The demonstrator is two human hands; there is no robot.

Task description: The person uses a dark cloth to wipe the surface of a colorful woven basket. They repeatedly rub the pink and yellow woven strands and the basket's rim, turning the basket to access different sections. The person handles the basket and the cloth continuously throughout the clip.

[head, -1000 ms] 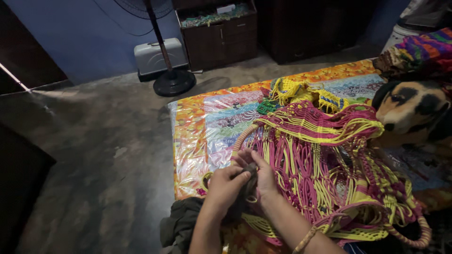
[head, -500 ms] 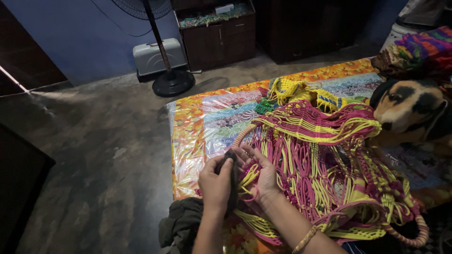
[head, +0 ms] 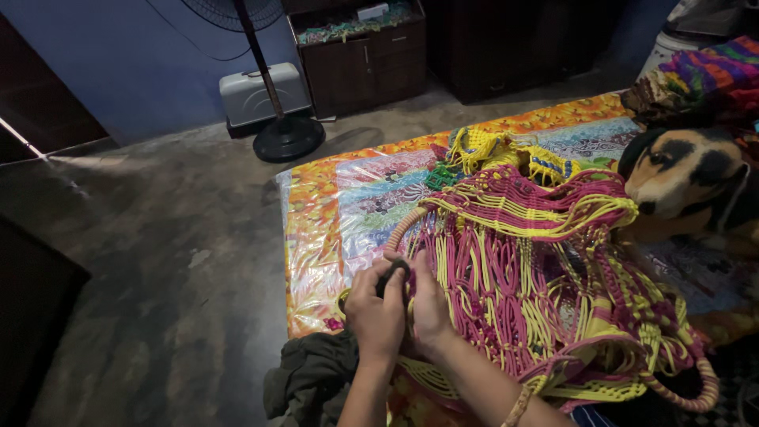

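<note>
Head view. The left hand [head: 377, 312] and right hand [head: 429, 307] meet at the near-left edge of the pink-and-yellow knotted cord hammock-like netting [head: 538, 269], which lies spread over the bright patchwork plastic-covered mat [head: 324, 229]. Taking the netting as landmark: both hands sit at its near-left corner, just below the curved pinkish wrapped ring handle [head: 402, 228]; the netting's long axis runs away from the hands toward the far right, ending at a second wrapped loop [head: 696, 391] at its near-right end. The left hand is curled nearly closed around a small dark object [head: 391, 275], pinched at the fingertips; what the object is cannot be told. The right hand is half-closed, fingers pressed on the cords just beside the left, touching it. Neither hand is clearly nearer the cords; the right lies on the netting side. A dark olive cloth [head: 312, 383] bunches at the netting's near-left, under the left forearm. A dog-shaped figure in tan and black [head: 688, 178] lies beyond the netting's far-right side
</note>
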